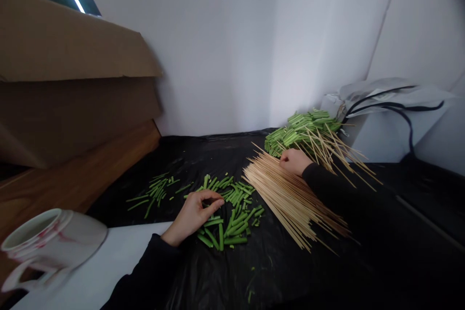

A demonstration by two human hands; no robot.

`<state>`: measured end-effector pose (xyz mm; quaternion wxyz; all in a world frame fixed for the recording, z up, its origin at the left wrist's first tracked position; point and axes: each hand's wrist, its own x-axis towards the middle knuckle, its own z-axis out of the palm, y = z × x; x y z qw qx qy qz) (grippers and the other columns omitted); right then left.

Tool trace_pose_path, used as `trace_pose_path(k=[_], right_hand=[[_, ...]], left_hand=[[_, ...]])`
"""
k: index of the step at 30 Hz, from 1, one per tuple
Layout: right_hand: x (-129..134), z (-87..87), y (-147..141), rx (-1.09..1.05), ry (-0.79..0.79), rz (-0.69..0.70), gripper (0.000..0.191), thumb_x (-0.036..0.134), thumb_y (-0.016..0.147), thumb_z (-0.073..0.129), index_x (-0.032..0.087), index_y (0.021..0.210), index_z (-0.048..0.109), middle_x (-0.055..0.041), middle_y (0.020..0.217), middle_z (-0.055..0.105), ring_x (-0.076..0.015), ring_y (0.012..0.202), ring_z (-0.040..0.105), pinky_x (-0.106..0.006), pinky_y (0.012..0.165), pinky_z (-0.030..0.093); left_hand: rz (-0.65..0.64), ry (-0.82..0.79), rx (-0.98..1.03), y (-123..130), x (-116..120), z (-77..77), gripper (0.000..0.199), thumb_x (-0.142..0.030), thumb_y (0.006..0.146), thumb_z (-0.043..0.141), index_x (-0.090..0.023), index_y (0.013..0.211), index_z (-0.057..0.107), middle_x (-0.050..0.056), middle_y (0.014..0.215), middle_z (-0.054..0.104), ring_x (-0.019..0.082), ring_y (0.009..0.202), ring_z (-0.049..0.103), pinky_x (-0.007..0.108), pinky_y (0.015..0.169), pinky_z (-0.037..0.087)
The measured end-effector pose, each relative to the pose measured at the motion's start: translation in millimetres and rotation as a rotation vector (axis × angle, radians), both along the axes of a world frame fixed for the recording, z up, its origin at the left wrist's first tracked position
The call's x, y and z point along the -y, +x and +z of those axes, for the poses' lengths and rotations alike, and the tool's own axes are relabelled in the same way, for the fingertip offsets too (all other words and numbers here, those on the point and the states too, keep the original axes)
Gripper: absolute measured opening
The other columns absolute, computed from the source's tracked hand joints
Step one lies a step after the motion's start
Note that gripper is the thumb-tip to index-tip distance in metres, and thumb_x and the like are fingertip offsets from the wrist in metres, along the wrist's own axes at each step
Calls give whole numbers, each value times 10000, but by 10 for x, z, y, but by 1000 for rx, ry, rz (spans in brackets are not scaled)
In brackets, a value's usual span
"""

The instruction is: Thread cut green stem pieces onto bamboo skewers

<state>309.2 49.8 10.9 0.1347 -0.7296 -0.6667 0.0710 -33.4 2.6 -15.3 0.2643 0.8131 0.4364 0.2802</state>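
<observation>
My left hand point(198, 210) hovers over a scattered heap of cut green bean pieces point(236, 227). Its thumb and forefinger are pinched together at the heap's upper edge; whatever may be between them is hidden. On the right, my right hand point(295, 161) is closed at the upper side of a fanned-out pile of thin wooden skewers point(283, 193), its fingers pinching a skewer. Just behind that hand lies a stack of green bean pieces threaded on skewers point(301, 128), with bare stick ends point(334, 152) pointing toward the lower right.
A smaller group of bean pieces point(158, 191) lies left on the black plastic sheet point(203, 155). A white mug point(72, 235) stands on a white board point(127, 247) at the front left. A cardboard box point(72, 53) rises behind it. A whitish bag with black cords point(392, 101) sits at the right.
</observation>
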Motion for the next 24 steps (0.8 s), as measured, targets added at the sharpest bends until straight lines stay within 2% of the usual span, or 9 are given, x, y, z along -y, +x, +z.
trace_pose_path(k=[5, 8, 11, 16, 19, 21, 24], right_hand=[[2, 221, -19, -180, 35, 109, 167, 210, 806, 527, 148, 859, 672, -25, 779, 706, -122, 698, 637, -179, 616, 458], [9, 242, -72, -241, 28, 148, 221, 248, 856, 475, 147, 949, 648, -6, 753, 702, -102, 611, 621, -173, 552, 454], [7, 143, -91, -224, 17, 133, 182, 230, 830, 514, 156, 916, 656, 0, 715, 693, -107, 624, 626, -173, 574, 452], [6, -122, -23, -88, -7, 60, 100, 140, 704, 604, 169, 747, 689, -35, 781, 703, -145, 756, 636, -188, 670, 434], [4, -226, 14, -21, -68, 61, 109, 147, 713, 595, 165, 670, 694, -47, 699, 686, -151, 703, 634, -194, 643, 425], [2, -256, 8, 18, -91, 57, 147, 173, 748, 578, 161, 669, 701, -59, 676, 679, -151, 675, 633, -198, 628, 425], [7, -261, -53, 80, -90, 26, 171, 247, 786, 585, 147, 758, 721, -98, 760, 697, -172, 729, 648, -214, 661, 437]], left_hand=[[23, 10, 6, -15, -7, -20, 234, -391, 836, 606, -194, 855, 732, 40, 896, 743, 194, 841, 670, 270, 748, 478], [22, 3, 9, -25, -3, -26, 235, -393, 835, 607, -194, 855, 731, 39, 898, 742, 193, 840, 669, 267, 740, 479], [21, 7, 12, -25, -1, -22, 237, -395, 834, 609, -194, 854, 732, 39, 898, 742, 193, 840, 669, 267, 739, 478], [15, 17, 17, -8, -3, -11, 229, -389, 835, 610, -195, 852, 733, 34, 890, 743, 190, 835, 669, 265, 743, 477], [10, 13, 15, 1, -2, -14, 229, -386, 839, 605, -196, 855, 733, 35, 891, 744, 190, 834, 669, 265, 738, 476], [6, 12, 10, 2, -3, -19, 229, -387, 839, 605, -197, 848, 733, 36, 885, 743, 190, 830, 669, 267, 741, 476], [12, 7, 9, -1, -8, -24, 225, -385, 836, 608, -198, 846, 732, 36, 884, 743, 189, 828, 669, 266, 739, 477]])
